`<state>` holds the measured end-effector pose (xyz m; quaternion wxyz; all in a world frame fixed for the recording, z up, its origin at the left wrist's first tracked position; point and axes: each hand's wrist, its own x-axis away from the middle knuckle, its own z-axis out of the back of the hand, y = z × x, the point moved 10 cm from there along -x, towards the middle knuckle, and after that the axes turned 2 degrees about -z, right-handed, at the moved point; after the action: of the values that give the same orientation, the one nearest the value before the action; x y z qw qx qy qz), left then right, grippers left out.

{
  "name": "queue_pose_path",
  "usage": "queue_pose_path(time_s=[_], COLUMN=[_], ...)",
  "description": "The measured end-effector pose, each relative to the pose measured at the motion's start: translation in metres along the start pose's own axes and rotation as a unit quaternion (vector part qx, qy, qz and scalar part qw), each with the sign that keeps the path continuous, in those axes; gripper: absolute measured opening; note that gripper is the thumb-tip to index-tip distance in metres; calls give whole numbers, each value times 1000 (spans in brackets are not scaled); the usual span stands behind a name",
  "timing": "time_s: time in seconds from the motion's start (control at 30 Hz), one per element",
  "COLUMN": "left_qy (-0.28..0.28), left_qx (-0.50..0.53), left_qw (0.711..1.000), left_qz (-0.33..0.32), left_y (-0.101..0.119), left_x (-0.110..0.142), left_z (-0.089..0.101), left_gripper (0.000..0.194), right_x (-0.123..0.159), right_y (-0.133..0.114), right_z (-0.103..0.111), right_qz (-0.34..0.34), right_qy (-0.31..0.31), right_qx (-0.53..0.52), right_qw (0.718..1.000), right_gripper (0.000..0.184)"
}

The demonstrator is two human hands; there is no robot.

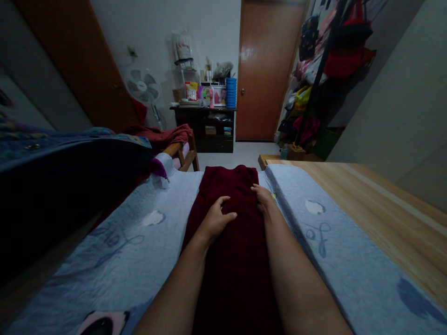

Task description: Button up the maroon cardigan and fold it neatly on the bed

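A long piece of dark red cloth [235,260], perhaps a garment, runs down the middle of the bed away from me. My left hand [217,219] rests on its left part, thumb and forefinger spread apart and the other fingers partly hidden. At the cloth's right edge lies my right hand [263,197], with its fingers stretched out and touching the fabric. Beneath the cloth is a light blue bed cover [160,246] with white and dark patterns.
Dark and blue clothes [70,144] hang close on the left. A pink-and-black object [104,323] lies at the lower left. On the right, a folded-back cover edge [314,209] meets a wooden board [377,204]. Beyond stand a fan [142,86], a dark cabinet [185,128] and a door [268,70].
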<state>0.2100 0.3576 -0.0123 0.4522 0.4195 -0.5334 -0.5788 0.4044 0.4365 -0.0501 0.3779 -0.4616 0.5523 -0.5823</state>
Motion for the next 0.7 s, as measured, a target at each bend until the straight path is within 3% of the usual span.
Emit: queue_pose_path(time_s=[0.1,0.17,0.27,0.3,0.37,0.43,0.5,0.6,0.7], left_qy=[1,37,95,87,19,-59,-92,-71,-57], left_qx=[1,-102,-330,-391,-465,-491,-492,-488,-500], left_qw=[1000,993,924,894,852,841,847,857,852], left_qz=[4,-44,-165,-202,-239,-220,-181,-149,-141], left_y=[2,18,53,61,60,44,28,20,20], left_x=[1,5,18,22,25,23,20,16,16], left_z=[-1,2,-4,-13,-35,-48,-49,-43,-42], left_gripper=[58,57,61,63,66,64,58,42,49], right_x=[-1,-2,-5,-6,-8,-10,-13,-23,-39], right_y=[18,22,17,16,9,-7,-28,-47,-53], right_z=[-4,-6,-2,-1,3,11,16,11,3], right_qz=[-80,-91,-52,-40,-13,49,116,141,114], right_qy=[-29,-33,-6,3,21,52,84,95,82], right_qx=[-129,-179,-165,-158,-149,-108,-5,154,213], right_qw=[988,979,985,987,989,992,990,973,967], right_gripper=[32,29,25,24,25,27,33,35,22])
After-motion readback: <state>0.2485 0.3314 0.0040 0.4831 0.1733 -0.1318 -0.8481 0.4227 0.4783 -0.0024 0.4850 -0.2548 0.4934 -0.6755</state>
